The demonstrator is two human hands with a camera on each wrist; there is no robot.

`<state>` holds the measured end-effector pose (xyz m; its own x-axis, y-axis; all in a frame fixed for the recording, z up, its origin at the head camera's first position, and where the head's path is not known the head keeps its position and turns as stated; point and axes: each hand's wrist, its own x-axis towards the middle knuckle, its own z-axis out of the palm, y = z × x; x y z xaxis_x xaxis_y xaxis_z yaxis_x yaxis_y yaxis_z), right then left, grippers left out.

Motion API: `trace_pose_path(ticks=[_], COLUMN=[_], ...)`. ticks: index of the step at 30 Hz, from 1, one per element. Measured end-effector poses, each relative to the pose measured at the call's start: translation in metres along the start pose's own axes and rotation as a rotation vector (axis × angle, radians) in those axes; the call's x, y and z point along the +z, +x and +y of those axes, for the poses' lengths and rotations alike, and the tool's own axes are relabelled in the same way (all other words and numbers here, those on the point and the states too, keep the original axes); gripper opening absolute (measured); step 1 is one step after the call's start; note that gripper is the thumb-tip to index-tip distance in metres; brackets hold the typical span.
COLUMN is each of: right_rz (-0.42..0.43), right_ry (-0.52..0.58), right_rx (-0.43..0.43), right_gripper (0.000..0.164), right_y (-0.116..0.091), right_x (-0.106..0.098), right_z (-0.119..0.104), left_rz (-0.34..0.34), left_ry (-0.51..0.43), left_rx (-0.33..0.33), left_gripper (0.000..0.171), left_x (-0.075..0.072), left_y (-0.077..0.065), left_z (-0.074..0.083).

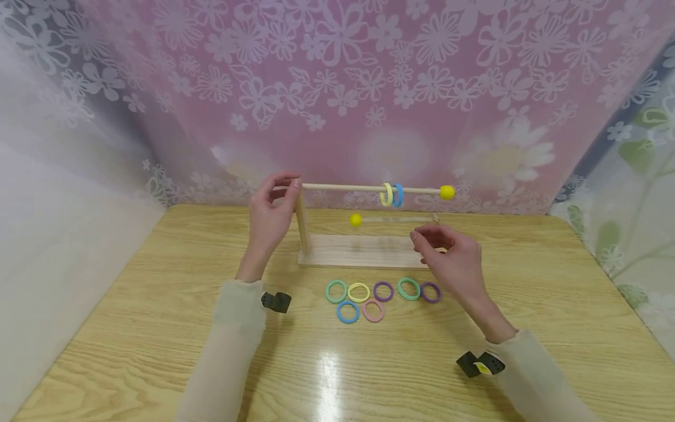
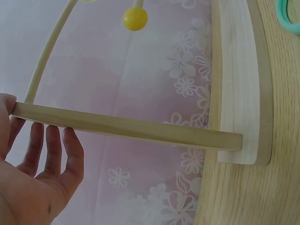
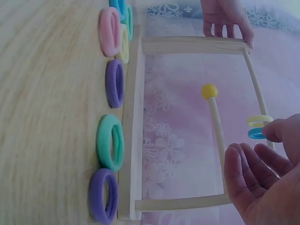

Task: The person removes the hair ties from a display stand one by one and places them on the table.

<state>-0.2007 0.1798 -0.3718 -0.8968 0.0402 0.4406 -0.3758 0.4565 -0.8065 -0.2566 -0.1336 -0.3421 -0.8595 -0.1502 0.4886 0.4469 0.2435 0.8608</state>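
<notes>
A wooden stand point(image 1: 364, 251) has an upper rod point(image 1: 343, 187) carrying a yellow hair tie point(image 1: 387, 194) and a blue hair tie point(image 1: 398, 196). My left hand point(image 1: 272, 211) grips the top of the stand's left upright point(image 2: 126, 127), thumb on one side and fingers on the other. Near the right upright point(image 3: 183, 203), my right hand point(image 1: 456, 258) has loosely curled fingers with nothing visible between them. Its thumb appears close to the blue hair tie in the right wrist view. A lower rod point(image 1: 395, 220) ends in a yellow ball point(image 1: 355, 220).
Several hair ties lie in front of the base, among them a pink one point(image 1: 373, 310), a blue one point(image 1: 348, 312) and a green one point(image 1: 409, 289). Another yellow ball point(image 1: 447, 192) caps the upper rod's right end. Behind the table hangs a flowered curtain point(image 1: 337, 88).
</notes>
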Motion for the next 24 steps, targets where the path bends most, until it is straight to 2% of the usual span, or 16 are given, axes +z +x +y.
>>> trace_pose_path(ticks=[9, 15, 24], right_rz=[0.067, 0.105, 0.169], right_ry=[0.039, 0.066, 0.102], right_rx=[0.003, -0.033, -0.086], right_gripper=[0.017, 0.017, 0.016], right_y=[0.012, 0.020, 0.032], right_x=[0.005, 0.011, 0.023], right_z=[-0.008, -0.012, -0.016], left_rz=[0.025, 0.033, 0.034], left_ry=[-0.006, -0.015, -0.019], left_rx=[0.001, 0.042, 0.058], left_gripper=[0.024, 0.024, 0.025], left_x=[0.002, 0.002, 0.002], left_y=[0.002, 0.001, 0.001], left_z=[-0.004, -0.007, -0.008])
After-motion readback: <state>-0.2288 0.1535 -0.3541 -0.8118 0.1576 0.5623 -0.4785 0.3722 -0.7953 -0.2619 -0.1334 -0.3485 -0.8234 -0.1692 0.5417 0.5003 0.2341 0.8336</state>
